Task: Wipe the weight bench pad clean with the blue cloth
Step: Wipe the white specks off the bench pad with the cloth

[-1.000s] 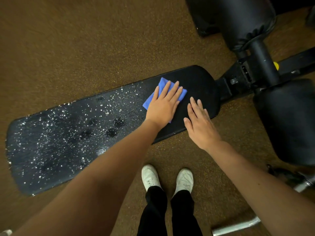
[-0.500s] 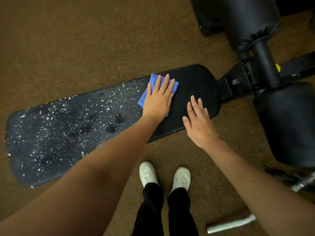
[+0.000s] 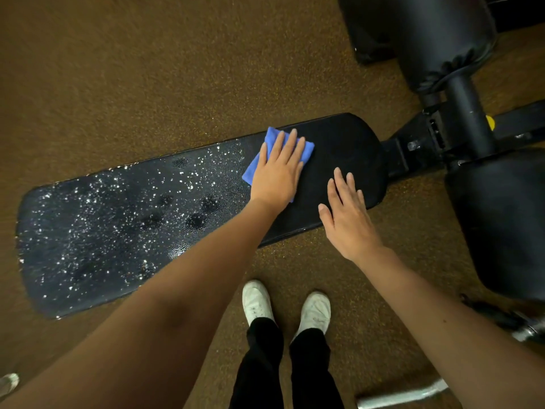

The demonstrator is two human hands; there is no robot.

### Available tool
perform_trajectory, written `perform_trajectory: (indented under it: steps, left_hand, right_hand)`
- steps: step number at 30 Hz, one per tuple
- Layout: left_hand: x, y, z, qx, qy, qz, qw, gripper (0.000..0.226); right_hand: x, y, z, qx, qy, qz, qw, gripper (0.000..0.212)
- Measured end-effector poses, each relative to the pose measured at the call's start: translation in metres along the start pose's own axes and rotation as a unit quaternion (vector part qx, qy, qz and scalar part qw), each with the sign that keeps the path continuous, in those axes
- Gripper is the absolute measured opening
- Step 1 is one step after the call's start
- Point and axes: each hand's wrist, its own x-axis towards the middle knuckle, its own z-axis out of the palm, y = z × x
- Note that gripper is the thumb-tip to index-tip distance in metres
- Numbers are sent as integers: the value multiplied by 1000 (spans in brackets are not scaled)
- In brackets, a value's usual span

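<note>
The long black bench pad (image 3: 118, 231) runs from lower left to upper right. White specks and wet dark patches cover its left and middle parts; its right end looks plain black. A folded blue cloth (image 3: 308, 149) lies on the pad right of centre. My left hand (image 3: 277, 172) presses flat on the cloth with straight fingers. My right hand (image 3: 348, 214) rests flat on the pad's right end, near its front edge, fingers straight.
Two large black padded rollers (image 3: 442, 39) (image 3: 501, 225) on a black post (image 3: 469, 113) stand at the right. A metal bar (image 3: 404, 397) lies on the brown floor at bottom right. My white shoes (image 3: 256, 302) stand just in front of the pad.
My left hand has slid the blue cloth leftward and toward the pad's far edge, reaching the speckled area. My right hand has stayed flat on the right end.
</note>
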Motion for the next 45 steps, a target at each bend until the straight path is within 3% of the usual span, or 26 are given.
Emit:
perform_trajectory:
  steps: [3,10,15,17,21,24,30,34,39,45]
  left_hand:
    - [9,-9,0,1,6,-36,999,49]
    - [-4,-6,-2,-86,32,-232,968,49]
    - [-22,-5,3,-27,5,-69,997,55]
    - [-12,-18,1,-22,12,-85,996,52]
    - [2,-30,-1,-65,32,-190,979,48]
    - [-5,-15,1,-80,38,-212,973,48]
    - [-19,-22,-4,-33,-4,-38,999,60]
    - [-8,-39,-5,-52,18,-117,992,50]
    - [-15,-9,-5,-118,5,-241,963,51]
    - [-36,-44,-22,-104,40,-183,977,65]
  right_hand:
    - [-1,1,-3,-1,-9,-7,1000,58]
    - [-1,5,-13,1,-35,-27,999,58]
    - [2,1,-12,-71,-42,-60,995,58]
    - [4,-1,-13,-76,-47,-67,994,58]
    - [9,1,-17,-95,-49,-72,992,57]
    - [10,2,-19,-101,-43,-58,992,59]
    - [11,0,-22,-114,-52,-59,990,59]
    - [11,2,-22,-118,-51,-67,989,58]
    - [12,-4,-22,-115,-29,-70,990,59]
    - [27,-38,-17,-90,1,-131,987,64]
